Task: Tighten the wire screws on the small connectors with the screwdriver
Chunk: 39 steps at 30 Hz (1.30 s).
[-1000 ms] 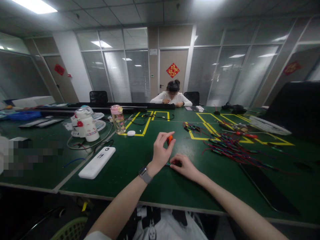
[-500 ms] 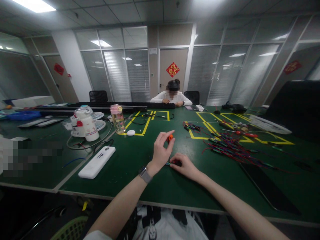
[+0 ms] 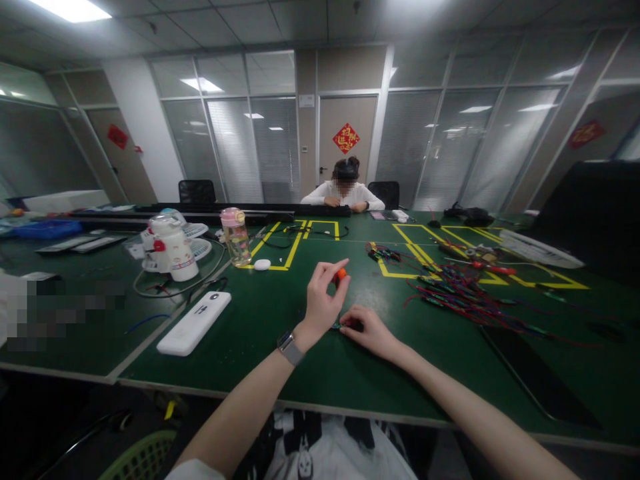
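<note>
My left hand point(image 3: 321, 300) is raised a little above the green table point(image 3: 260, 333), fingers pinched around a small orange tool handle point(image 3: 341, 273) that points down. My right hand point(image 3: 369, 330) rests on the table just to its right, fingers pressed on a small dark part with wires point(image 3: 345, 326), which it holds flat. A grey watch point(image 3: 291, 349) sits on my left wrist. The tool's tip is hidden behind my fingers.
A heap of red and black wired parts point(image 3: 460, 290) lies to the right, among yellow tape outlines point(image 3: 400, 273). To the left are a white power bank point(image 3: 194, 323), a pink-lidded bottle point(image 3: 236, 237) and a white kettle-like jug point(image 3: 173, 248). Another person point(image 3: 343, 192) sits at the far side.
Almost nothing has moved; my left hand with the orange tool has shifted very slightly, and my right hand stays on the small part.
</note>
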### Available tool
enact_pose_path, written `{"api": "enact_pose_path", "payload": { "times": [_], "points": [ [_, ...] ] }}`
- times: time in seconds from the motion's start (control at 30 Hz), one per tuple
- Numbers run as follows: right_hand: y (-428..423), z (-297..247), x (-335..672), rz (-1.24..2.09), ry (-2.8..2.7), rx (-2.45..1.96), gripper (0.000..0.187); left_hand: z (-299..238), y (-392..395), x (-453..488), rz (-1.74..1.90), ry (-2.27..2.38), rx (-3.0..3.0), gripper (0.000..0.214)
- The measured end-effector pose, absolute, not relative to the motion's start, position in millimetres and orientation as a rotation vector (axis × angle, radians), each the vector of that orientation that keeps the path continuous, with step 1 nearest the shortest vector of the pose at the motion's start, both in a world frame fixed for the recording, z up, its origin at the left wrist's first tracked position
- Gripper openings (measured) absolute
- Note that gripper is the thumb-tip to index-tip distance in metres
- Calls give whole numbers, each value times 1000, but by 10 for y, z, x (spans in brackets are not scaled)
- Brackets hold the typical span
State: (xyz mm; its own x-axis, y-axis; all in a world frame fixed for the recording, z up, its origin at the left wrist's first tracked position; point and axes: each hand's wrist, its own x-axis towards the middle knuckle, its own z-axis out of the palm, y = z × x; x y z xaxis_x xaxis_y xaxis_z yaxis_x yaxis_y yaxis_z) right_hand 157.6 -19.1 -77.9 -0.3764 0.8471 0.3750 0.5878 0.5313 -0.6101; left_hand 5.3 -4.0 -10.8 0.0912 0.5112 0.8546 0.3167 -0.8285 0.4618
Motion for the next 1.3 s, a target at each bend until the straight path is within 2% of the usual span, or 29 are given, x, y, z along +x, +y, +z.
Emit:
{"api": "enact_pose_path", "payload": {
  "times": [0.3, 0.63, 0.83, 1.1, 1.3],
  "points": [
    [-191, -783, 1581, 511, -2103, -1157, 7, -108, -52, 38, 1767, 756, 2160, 31],
    [-182, -790, 1586, 506, -2106, -1160, 7, -103, -51, 40, 1843, 844, 2182, 21],
    [-188, -779, 1581, 506, -2112, -1161, 6, -97, -50, 41, 1750, 737, 2155, 31],
    [-194, -775, 1582, 514, -2107, -1169, 6, -88, -62, 45, 1842, 849, 2179, 21],
    [-188, -781, 1582, 523, -2106, -1149, 6, -93, -56, 36, 1732, 757, 2170, 32]
  ]
}}
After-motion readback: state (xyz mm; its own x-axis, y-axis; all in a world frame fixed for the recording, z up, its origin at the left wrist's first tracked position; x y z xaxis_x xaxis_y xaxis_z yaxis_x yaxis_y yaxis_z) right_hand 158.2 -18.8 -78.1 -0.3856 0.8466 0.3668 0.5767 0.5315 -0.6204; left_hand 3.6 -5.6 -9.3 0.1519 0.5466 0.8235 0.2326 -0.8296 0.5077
